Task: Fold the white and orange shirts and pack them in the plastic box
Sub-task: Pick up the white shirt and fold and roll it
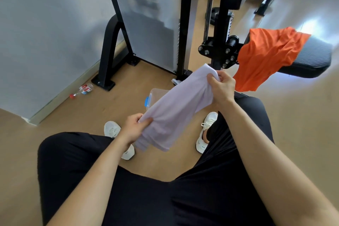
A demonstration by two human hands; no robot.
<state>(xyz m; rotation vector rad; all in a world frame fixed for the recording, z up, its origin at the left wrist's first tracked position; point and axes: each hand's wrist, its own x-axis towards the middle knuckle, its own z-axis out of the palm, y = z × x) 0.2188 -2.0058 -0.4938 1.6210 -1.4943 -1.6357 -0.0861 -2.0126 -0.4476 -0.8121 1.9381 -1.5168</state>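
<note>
Head view: both hands' fingers, left hand (133,128) and right hand (221,89), grip the white shirt (176,108) above the plastic box (156,93).

Wooden floor (302,134), grey wall (45,33), gym machine (222,24)

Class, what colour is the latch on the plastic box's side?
Blue: the latch on the clear plastic box, head view.

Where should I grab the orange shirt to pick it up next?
Take the orange shirt at the bunched part lying on top of the padded seat, coming down from above. The rest hangs loose off the seat's near edge, so a top grip should lift it clear without dragging.
</note>
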